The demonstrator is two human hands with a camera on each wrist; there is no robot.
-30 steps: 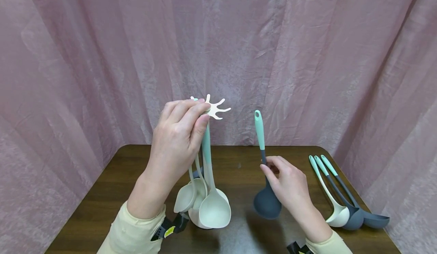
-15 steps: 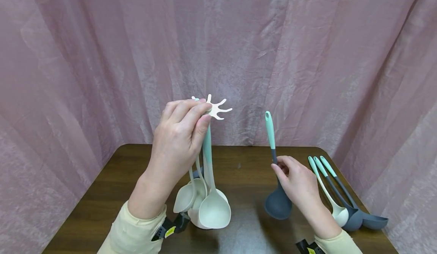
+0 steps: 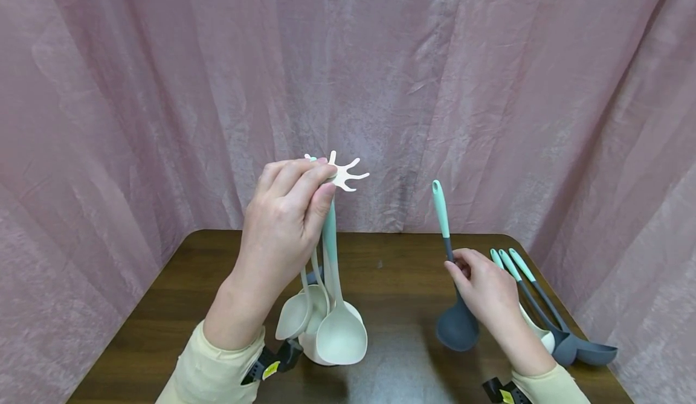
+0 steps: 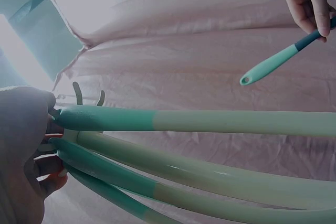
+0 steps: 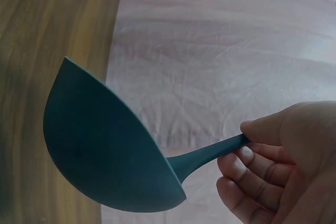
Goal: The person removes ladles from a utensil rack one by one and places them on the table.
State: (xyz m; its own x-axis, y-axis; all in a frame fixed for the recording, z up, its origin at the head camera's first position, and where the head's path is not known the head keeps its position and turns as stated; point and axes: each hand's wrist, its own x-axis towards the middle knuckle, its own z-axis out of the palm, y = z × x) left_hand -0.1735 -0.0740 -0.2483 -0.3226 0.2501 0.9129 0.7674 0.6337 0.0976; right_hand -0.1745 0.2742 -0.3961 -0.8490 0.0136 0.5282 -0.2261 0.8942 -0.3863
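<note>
My left hand (image 3: 285, 211) grips the top of a white utensil stand, whose pronged hook rack (image 3: 348, 176) sticks out past the fingers. White ladles with mint handles hang from it, the nearest being a white ladle (image 3: 341, 334). In the left wrist view their mint handle ends (image 4: 105, 118) sit close to the fingers. To the right, my right hand (image 3: 484, 286) pinches a dark grey ladle (image 3: 458, 328) by its shaft, mint handle up and bowl down. In the right wrist view the thumb and fingers hold the dark ladle's neck (image 5: 210, 153), and its bowl is free of the stand.
On the right of the brown wooden table (image 3: 391, 283) lie two dark grey ladles (image 3: 595, 352) and a white ladle (image 3: 546, 337), partly hidden behind my right hand. A pink curtain (image 3: 380, 90) hangs behind the table.
My right hand has carried the dark grey ladle to the right, away from the stand and nearer the lying ladles. My left hand stays in place on the stand.
</note>
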